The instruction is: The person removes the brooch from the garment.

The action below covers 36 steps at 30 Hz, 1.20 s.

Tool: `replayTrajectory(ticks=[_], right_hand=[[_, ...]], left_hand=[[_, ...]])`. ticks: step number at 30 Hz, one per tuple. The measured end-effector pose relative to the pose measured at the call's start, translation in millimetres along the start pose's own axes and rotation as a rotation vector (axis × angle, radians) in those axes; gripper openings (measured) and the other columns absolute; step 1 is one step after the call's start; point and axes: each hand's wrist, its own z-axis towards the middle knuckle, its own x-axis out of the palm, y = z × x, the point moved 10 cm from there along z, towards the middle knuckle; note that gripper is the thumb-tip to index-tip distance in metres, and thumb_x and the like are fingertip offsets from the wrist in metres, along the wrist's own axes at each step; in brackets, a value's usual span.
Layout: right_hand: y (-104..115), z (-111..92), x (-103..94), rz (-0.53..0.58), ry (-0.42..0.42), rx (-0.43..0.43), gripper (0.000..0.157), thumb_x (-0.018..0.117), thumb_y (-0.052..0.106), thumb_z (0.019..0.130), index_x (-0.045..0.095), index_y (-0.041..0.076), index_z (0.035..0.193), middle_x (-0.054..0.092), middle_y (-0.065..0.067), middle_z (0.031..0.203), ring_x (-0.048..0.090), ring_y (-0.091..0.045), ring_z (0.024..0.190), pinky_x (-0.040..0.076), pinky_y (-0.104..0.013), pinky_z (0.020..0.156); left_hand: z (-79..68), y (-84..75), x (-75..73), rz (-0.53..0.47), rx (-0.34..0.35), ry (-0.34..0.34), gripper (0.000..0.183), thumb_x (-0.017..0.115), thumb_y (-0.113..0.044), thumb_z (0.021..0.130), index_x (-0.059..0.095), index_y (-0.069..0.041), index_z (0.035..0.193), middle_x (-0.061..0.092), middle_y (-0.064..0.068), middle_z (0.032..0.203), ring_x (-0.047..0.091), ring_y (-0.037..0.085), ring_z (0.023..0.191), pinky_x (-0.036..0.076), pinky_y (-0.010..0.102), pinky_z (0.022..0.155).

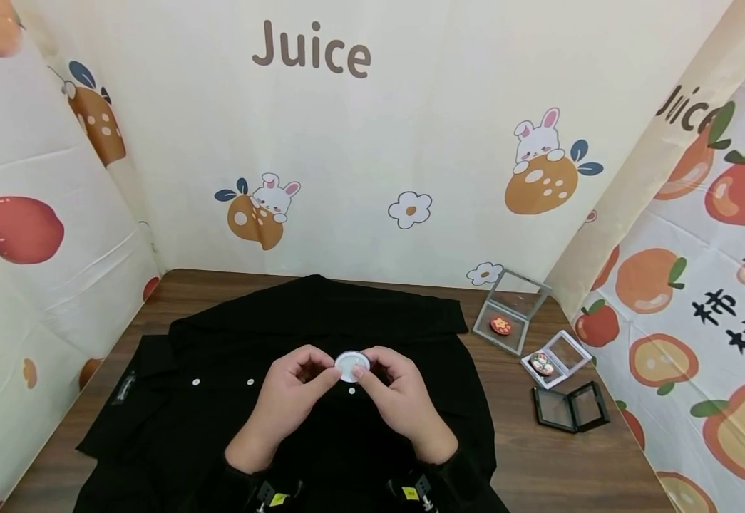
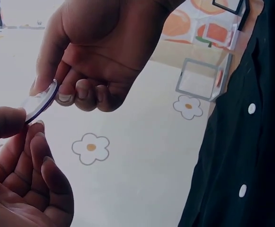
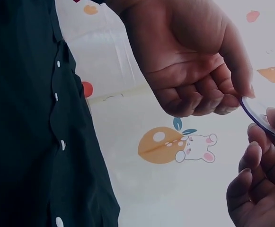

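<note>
Both hands hold a small round badge point(image 1: 349, 363) above the black shirt point(image 1: 212, 420). Its pale, flat side faces up in the head view, and a thin dark purple rim point(image 2: 46, 105) shows in the wrist views. My left hand point(image 1: 291, 402) pinches its left edge between thumb and fingers. At the opposite edge, my right hand point(image 1: 407, 399) pinches it the same way, thumb over the pale side. The badge's other side is hidden. White buttons point(image 1: 250, 382) run along the shirt, which lies spread over the table.
On the right of the wooden table point(image 1: 526, 456) stand a grey open case point(image 1: 503, 342) with a red badge point(image 1: 500, 325), a white open case point(image 1: 564, 367) with a patterned badge point(image 1: 542, 363), and a black open case point(image 1: 555, 410). Printed curtains point(image 1: 346, 142) hang behind and at both sides.
</note>
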Motion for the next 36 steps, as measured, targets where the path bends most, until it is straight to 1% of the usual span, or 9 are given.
replayTrajectory(ticks=[5, 8, 13, 16, 21, 23, 26, 30, 36], right_hand=[[1, 0, 2.6, -0.024, 0.016, -0.025, 0.013, 0.064, 0.0, 0.1, 0.072, 0.01, 0.103, 0.068, -0.005, 0.091, 0.058, -0.015, 0.076, 0.052, -0.032, 0.064], [0, 0, 3.8, -0.049, 0.037, -0.009, 0.012, 0.065, 0.003, 0.101, 0.072, 0.013, 0.102, 0.066, -0.001, 0.089, 0.056, -0.015, 0.073, 0.05, -0.03, 0.061], [-3, -4, 9.0, -0.076, 0.166, 0.05, 0.008, 0.065, 0.011, 0.103, 0.072, 0.013, 0.101, 0.062, 0.004, 0.085, 0.055, -0.014, 0.071, 0.049, -0.029, 0.062], [-9, -5, 13.4, -0.004, 0.3, 0.12, 0.015, 0.059, 0.014, 0.106, 0.073, 0.008, 0.105, 0.067, 0.0, 0.088, 0.058, -0.014, 0.074, 0.053, -0.029, 0.066], [-18, -5, 18.8, 0.2, 0.513, 0.28, 0.037, 0.046, 0.023, 0.111, 0.069, -0.006, 0.113, 0.073, -0.016, 0.097, 0.065, -0.019, 0.082, 0.054, -0.03, 0.075], [-19, -5, 19.9, 0.243, 0.574, 0.322, 0.043, 0.043, 0.025, 0.112, 0.067, -0.01, 0.113, 0.072, -0.019, 0.096, 0.063, -0.018, 0.08, 0.052, -0.029, 0.072], [-22, -6, 20.4, 0.27, 0.63, 0.368, 0.046, 0.044, 0.027, 0.112, 0.065, -0.014, 0.114, 0.072, -0.016, 0.095, 0.061, -0.015, 0.078, 0.05, -0.028, 0.07], [-20, -6, 22.2, 0.298, 0.673, 0.389, 0.047, 0.049, 0.029, 0.111, 0.065, -0.014, 0.117, 0.072, -0.008, 0.092, 0.061, -0.014, 0.078, 0.05, -0.027, 0.07], [-15, -7, 29.9, 0.329, 0.73, 0.402, 0.053, 0.054, 0.035, 0.108, 0.062, -0.017, 0.118, 0.07, 0.0, 0.088, 0.06, -0.012, 0.078, 0.049, -0.023, 0.071]], left_hand=[[-1.4, -1.5, -4.3, 0.038, -0.004, -0.021, 0.007, 0.076, -0.007, 0.094, 0.072, -0.012, 0.096, 0.069, 0.002, 0.091, 0.06, 0.017, 0.075, 0.052, 0.029, 0.065], [-1.5, -4.0, -6.6, 0.059, 0.002, -0.031, 0.008, 0.077, -0.008, 0.093, 0.072, -0.015, 0.095, 0.069, 0.0, 0.09, 0.061, 0.017, 0.076, 0.053, 0.029, 0.067], [-2.9, -8.4, -7.4, 0.114, 0.018, -0.018, 0.009, 0.078, -0.009, 0.093, 0.073, -0.017, 0.093, 0.068, -0.004, 0.087, 0.061, 0.016, 0.073, 0.053, 0.031, 0.065], [-4.8, -12.2, -6.7, 0.143, 0.036, -0.003, 0.01, 0.077, -0.008, 0.093, 0.074, -0.018, 0.093, 0.066, -0.006, 0.085, 0.06, 0.015, 0.073, 0.053, 0.031, 0.064], [-8.2, -21.2, -3.5, 0.189, 0.089, 0.023, 0.015, 0.078, -0.011, 0.093, 0.073, -0.025, 0.091, 0.067, -0.01, 0.087, 0.062, 0.013, 0.078, 0.053, 0.031, 0.07], [-9.5, -24.9, -1.2, 0.193, 0.112, 0.037, 0.017, 0.079, -0.01, 0.092, 0.073, -0.026, 0.091, 0.068, -0.009, 0.09, 0.062, 0.013, 0.081, 0.054, 0.032, 0.073], [-11.4, -28.8, 2.8, 0.173, 0.133, 0.06, 0.019, 0.079, -0.005, 0.09, 0.075, -0.023, 0.091, 0.07, -0.003, 0.093, 0.062, 0.014, 0.082, 0.055, 0.034, 0.074], [-13.4, -33.0, 5.7, 0.161, 0.148, 0.078, 0.018, 0.079, -0.002, 0.089, 0.075, -0.02, 0.092, 0.071, 0.002, 0.094, 0.062, 0.014, 0.083, 0.056, 0.036, 0.074], [-17.1, -37.0, 6.0, 0.162, 0.156, 0.081, 0.019, 0.078, 0.0, 0.088, 0.075, -0.018, 0.092, 0.07, 0.002, 0.094, 0.062, 0.013, 0.083, 0.056, 0.036, 0.073]])
